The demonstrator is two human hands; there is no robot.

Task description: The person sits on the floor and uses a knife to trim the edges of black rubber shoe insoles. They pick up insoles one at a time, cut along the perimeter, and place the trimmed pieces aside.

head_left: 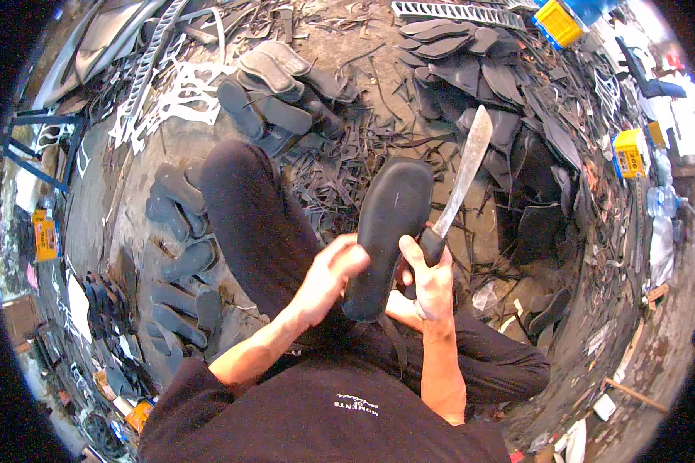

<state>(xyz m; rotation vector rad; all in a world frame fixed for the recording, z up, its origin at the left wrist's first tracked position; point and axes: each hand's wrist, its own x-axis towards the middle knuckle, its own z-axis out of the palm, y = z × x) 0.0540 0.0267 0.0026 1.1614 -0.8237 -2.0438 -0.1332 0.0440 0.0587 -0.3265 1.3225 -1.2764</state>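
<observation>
In front of my lap a black shoe sole (394,202) stands nearly upright, its broad rounded end pointing away from me. My left hand (330,279) is closed at the sole's left edge, its fingers slightly blurred and partly hidden. My right hand (431,284) grips the dark handle of a long knife (465,171), and its thumb lies along the sole's right edge. The blade points up and away to the right, apart from the sole. A thin dark strip (396,347) hangs below the sole across my clothing.
Thin black offcuts (328,185) litter the floor beyond my knees. Finished-looking soles (274,81) are piled far left of centre, with more soles (179,266) along the left. A heap of dark sole pieces (471,65) spreads on the right. Yellow boxes (629,153) stand at the edges.
</observation>
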